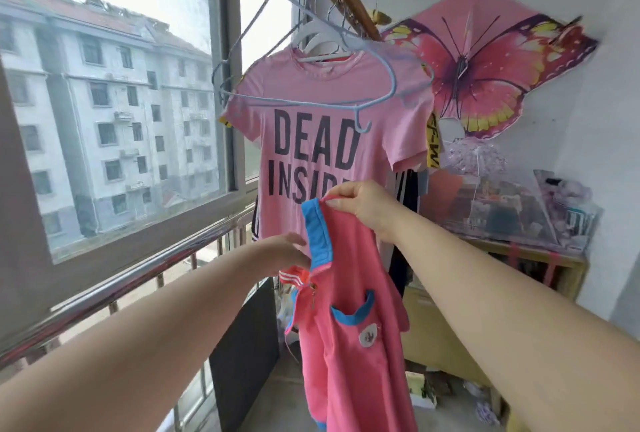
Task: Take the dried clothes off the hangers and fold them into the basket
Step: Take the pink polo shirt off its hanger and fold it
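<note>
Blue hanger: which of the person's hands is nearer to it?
Right. The right hand, pinching the pink jacket, is just below the blue hanger; the left hand holds the jacket lower and further left.

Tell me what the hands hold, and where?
Coral-pink fabric jacket with blue trim: right hand pinches the collar top, left hand holds the collar's lower end.

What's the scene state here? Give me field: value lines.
garment in hand: coral jacket, blue trim, off any hanger
left grip: holds the jacket's front edge below the collar
right grip: pinches the top of the collar
blue hanger: bare, in front of the pink T-shirt
pink T-shirt: still on a white hanger
basket: not in view
</note>
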